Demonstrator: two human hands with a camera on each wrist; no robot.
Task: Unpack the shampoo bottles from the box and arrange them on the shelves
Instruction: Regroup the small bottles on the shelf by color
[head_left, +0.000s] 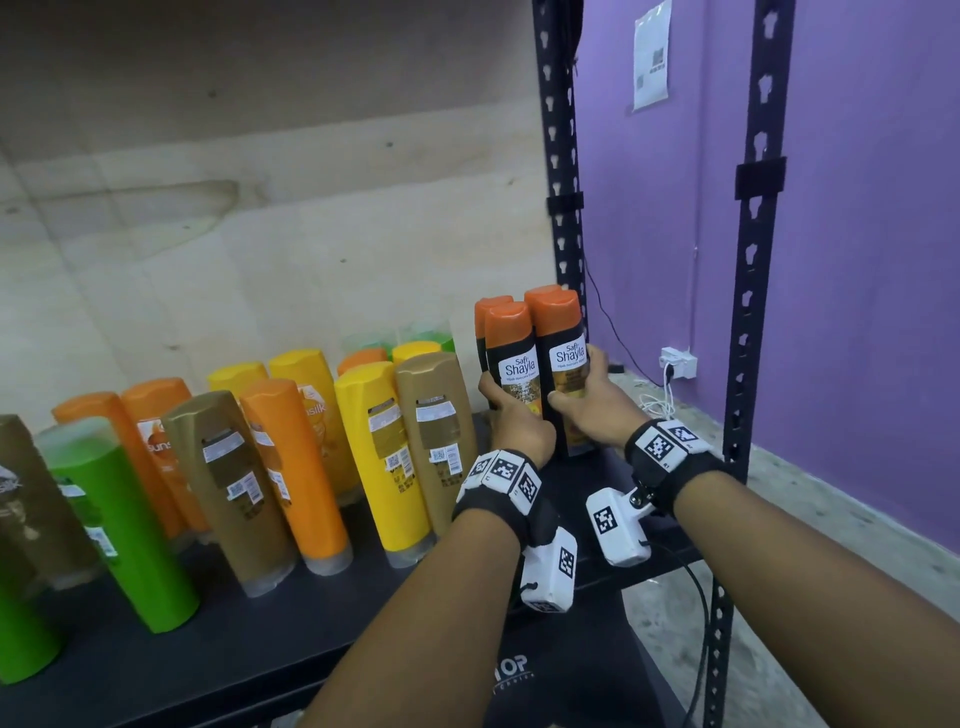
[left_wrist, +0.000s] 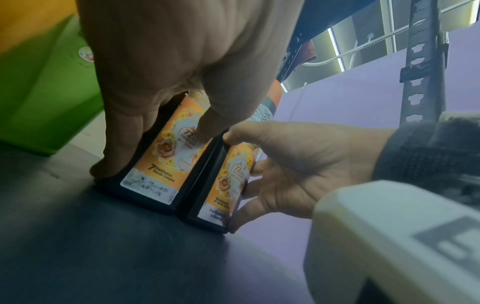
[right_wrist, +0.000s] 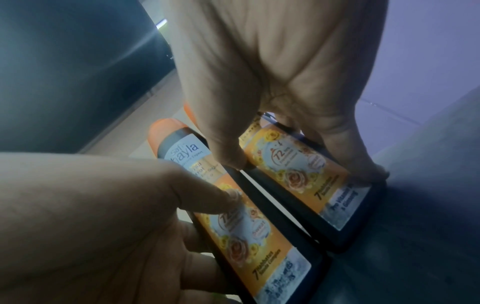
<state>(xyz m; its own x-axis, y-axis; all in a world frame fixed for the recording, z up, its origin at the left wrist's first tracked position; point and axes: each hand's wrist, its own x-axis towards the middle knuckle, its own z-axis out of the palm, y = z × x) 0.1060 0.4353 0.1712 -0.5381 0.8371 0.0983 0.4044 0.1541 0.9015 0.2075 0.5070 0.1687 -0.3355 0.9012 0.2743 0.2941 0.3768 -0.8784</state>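
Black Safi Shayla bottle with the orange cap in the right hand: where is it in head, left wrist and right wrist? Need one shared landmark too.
Head: black Safi Shayla bottle with the orange cap, right of centre, gripped by the right hand.
Left wrist: lower centre, the right one of the pair.
Right wrist: right of centre, under the palm.
Shared landmark: twin bottle held by the left hand, directly to its left.

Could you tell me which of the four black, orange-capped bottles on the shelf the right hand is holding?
The right hand grips the front right bottle, nearest the shelf post; the left hand holds the front one beside it, and two stand behind.
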